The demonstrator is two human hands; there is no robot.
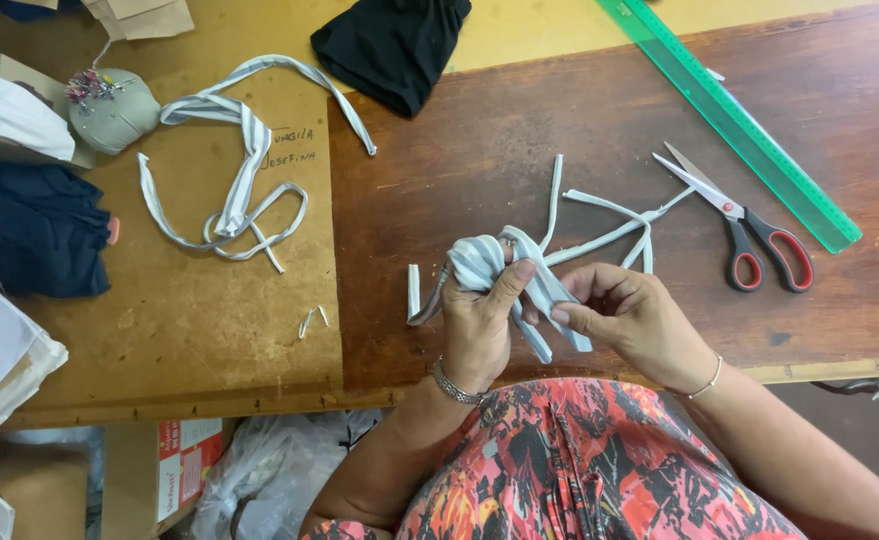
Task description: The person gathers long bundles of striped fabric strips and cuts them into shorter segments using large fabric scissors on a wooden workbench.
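Note:
My left hand (480, 320) grips a small bundle of grey-and-white striped fabric strip (482, 262), thumb pressed on top. My right hand (625, 318) pinches the same strip just to the right, where its ends hang down between both hands. Thin white cut strips (610, 225) lie on the dark wooden table (520, 130) just beyond my hands. A short white scrap (413, 290) lies left of my left hand.
Red-handled scissors (750, 235) lie open at the right, beside a green ruler (730, 115). A longer striped strip (245, 170) lies looped on the brown board (180, 320), near a grey pincushion (110, 108). Black cloth (390, 45), navy cloth (30, 225) and white cloth (5, 115) surround it.

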